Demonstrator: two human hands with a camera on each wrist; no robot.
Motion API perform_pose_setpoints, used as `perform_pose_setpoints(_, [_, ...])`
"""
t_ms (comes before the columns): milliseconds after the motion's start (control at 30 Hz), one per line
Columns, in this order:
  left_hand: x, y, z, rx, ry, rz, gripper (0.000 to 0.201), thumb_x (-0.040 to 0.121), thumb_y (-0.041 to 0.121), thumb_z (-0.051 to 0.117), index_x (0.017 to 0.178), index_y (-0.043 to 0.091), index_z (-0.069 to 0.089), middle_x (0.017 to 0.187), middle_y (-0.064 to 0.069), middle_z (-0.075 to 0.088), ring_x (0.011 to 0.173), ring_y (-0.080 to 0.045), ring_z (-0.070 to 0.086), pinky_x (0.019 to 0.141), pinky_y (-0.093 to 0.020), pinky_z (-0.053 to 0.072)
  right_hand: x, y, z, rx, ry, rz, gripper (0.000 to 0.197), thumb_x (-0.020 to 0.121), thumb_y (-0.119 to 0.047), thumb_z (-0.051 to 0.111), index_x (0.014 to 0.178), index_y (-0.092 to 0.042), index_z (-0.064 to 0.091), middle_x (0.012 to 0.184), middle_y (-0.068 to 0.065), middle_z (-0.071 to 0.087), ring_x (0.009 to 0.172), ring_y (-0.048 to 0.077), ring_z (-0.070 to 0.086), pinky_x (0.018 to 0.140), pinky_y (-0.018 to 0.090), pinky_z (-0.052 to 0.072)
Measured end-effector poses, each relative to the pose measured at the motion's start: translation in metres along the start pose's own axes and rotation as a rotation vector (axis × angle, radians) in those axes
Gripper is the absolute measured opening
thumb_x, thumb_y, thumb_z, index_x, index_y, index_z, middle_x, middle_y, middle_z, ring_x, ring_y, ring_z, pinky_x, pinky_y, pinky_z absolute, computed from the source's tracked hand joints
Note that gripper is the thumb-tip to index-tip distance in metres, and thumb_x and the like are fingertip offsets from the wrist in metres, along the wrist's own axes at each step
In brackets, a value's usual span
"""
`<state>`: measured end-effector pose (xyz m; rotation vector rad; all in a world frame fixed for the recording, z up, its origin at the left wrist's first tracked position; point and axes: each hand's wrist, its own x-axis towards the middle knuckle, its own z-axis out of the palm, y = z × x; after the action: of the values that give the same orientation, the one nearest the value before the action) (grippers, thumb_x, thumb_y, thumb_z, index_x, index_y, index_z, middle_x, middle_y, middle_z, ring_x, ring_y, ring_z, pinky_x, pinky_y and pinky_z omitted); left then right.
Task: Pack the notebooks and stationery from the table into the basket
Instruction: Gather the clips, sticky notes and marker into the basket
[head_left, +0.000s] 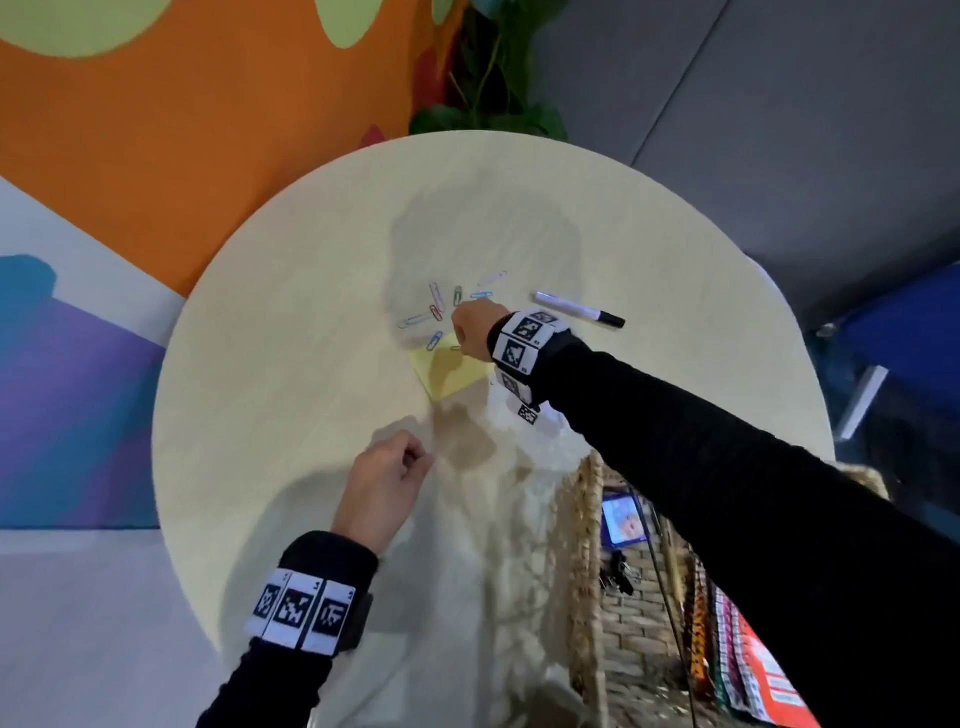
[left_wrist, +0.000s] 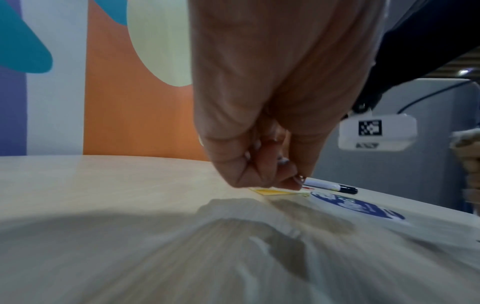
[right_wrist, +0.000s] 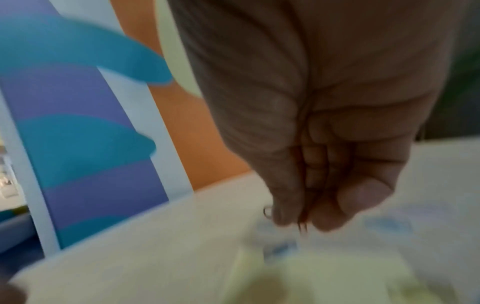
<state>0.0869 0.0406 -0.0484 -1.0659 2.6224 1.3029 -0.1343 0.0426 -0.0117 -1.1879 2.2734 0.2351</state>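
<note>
Several coloured paper clips (head_left: 441, 306) lie scattered mid-table. My right hand (head_left: 461, 327) is down among them with its fingers bunched. The blurred right wrist view shows thin wire loops of paper clips (right_wrist: 302, 227) pinched between those fingertips (right_wrist: 280, 216). A yellow sticky-note pad (head_left: 449, 371) lies just below that hand. A white marker with a black cap (head_left: 579, 308) lies to its right. My left hand (head_left: 415, 460) hovers nearer me, fingers curled into the palm (left_wrist: 270, 176), with nothing seen in it. The wicker basket (head_left: 589, 519) stands at the table's lower right.
Inside the basket are notebooks (head_left: 621, 519) and colourful covers (head_left: 748, 654). A white sheet with a round blue print (left_wrist: 358, 207) lies on the round pale table (head_left: 291, 364) under my right forearm. A plant (head_left: 488, 78) stands beyond the far edge.
</note>
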Motion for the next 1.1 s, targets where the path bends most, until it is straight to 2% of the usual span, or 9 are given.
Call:
perform_pose_setpoints(67, [-0.008, 0.006, 0.008, -0.007, 0.003, 0.01, 0.007, 0.089, 0.016, 0.063, 0.083, 0.012, 0.063, 0.081, -0.003, 0.068, 0.068, -0.02, 0.06, 0.065, -0.023, 0.046, -0.038, 0.0, -0.028, 0.094, 0.107, -0.017, 0.023, 0.089, -0.006, 0.054, 0.111, -0.001, 0.061, 0.115, 0.015, 0.064, 0.107, 0.032, 0.061, 0.087, 0.035, 0.048])
perform_pose_setpoints(200, [-0.017, 0.033, 0.023, 0.007, 0.007, 0.088, 0.008, 0.086, 0.018, 0.066, 0.086, 0.011, 0.068, 0.078, -0.001, 0.069, 0.067, -0.015, 0.057, 0.061, -0.018, 0.037, -0.145, 0.034, -0.03, 0.208, 0.237, -0.052, 0.012, 0.083, -0.005, 0.059, 0.089, -0.011, 0.068, 0.092, 0.008, 0.067, 0.105, 0.027, 0.062, 0.089, 0.031, 0.048])
perform_pose_setpoints(300, [-0.023, 0.065, 0.03, -0.006, 0.007, 0.159, 0.009, 0.086, 0.021, 0.067, 0.087, 0.012, 0.069, 0.077, -0.001, 0.07, 0.067, -0.016, 0.06, 0.06, -0.012, 0.04, -0.216, 0.058, 0.009, 0.279, 0.134, 0.008, 0.01, 0.079, -0.01, 0.064, 0.085, -0.014, 0.07, 0.09, 0.007, 0.072, 0.09, 0.023, 0.063, 0.073, 0.024, 0.042])
perform_pose_setpoints(367, [-0.031, 0.087, 0.031, -0.036, 0.004, 0.211, 0.007, 0.086, 0.019, 0.067, 0.087, 0.012, 0.069, 0.074, 0.0, 0.069, 0.069, -0.018, 0.064, 0.068, -0.02, 0.047, -0.244, 0.067, 0.045, 0.254, -0.033, -0.002, 0.012, 0.077, -0.011, 0.064, 0.087, -0.012, 0.071, 0.09, 0.007, 0.074, 0.081, 0.021, 0.061, 0.068, 0.024, 0.04])
perform_pose_setpoints(500, [-0.05, 0.118, 0.03, -0.052, 0.003, 0.315, 0.008, 0.086, 0.018, 0.066, 0.088, 0.011, 0.07, 0.079, 0.003, 0.07, 0.073, -0.011, 0.063, 0.066, -0.007, 0.043, -0.263, 0.069, 0.116, -0.023, -0.253, -0.113, 0.021, 0.083, -0.008, 0.053, 0.098, -0.006, 0.067, 0.1, 0.018, 0.07, 0.094, 0.033, 0.066, 0.077, 0.038, 0.052])
perform_pose_setpoints(667, [-0.08, 0.136, 0.032, 0.049, -0.062, 0.429, 0.008, 0.084, 0.022, 0.069, 0.082, 0.014, 0.071, 0.075, 0.008, 0.066, 0.07, -0.008, 0.061, 0.065, -0.005, 0.04, -0.26, 0.066, 0.138, -0.213, -0.195, -0.205, 0.025, 0.09, -0.003, 0.045, 0.105, 0.001, 0.064, 0.108, 0.02, 0.067, 0.097, 0.037, 0.065, 0.075, 0.043, 0.052])
perform_pose_setpoints(800, [-0.099, 0.14, 0.042, 0.118, -0.133, 0.427, 0.008, 0.083, 0.022, 0.071, 0.084, 0.016, 0.066, 0.076, 0.003, 0.07, 0.072, -0.012, 0.064, 0.071, -0.024, 0.048, -0.255, 0.06, 0.14, -0.23, -0.218, -0.163, 0.026, 0.092, -0.006, 0.042, 0.106, 0.004, 0.063, 0.111, 0.019, 0.067, 0.1, 0.037, 0.065, 0.076, 0.041, 0.053])
perform_pose_setpoints(967, [-0.113, 0.149, 0.059, 0.239, -0.241, 0.485, 0.003, 0.084, 0.011, 0.063, 0.087, 0.013, 0.063, 0.085, -0.003, 0.072, 0.081, -0.022, 0.065, 0.073, -0.03, 0.046, -0.277, 0.102, 0.121, 0.059, -0.016, -0.014, 0.021, 0.084, -0.018, 0.062, 0.102, -0.013, 0.072, 0.105, 0.012, 0.069, 0.097, 0.029, 0.065, 0.075, 0.029, 0.046])
perform_pose_setpoints(1100, [-0.115, 0.166, 0.084, 0.537, -0.423, 0.547, 0.024, 0.088, 0.005, 0.052, 0.102, 0.014, 0.069, 0.105, -0.007, 0.071, 0.1, -0.026, 0.063, 0.079, -0.03, 0.045, -0.308, 0.146, 0.112, 0.311, 0.242, 0.129, 0.014, 0.081, -0.016, 0.068, 0.092, -0.012, 0.076, 0.094, 0.007, 0.076, 0.085, 0.022, 0.067, 0.072, 0.024, 0.044])
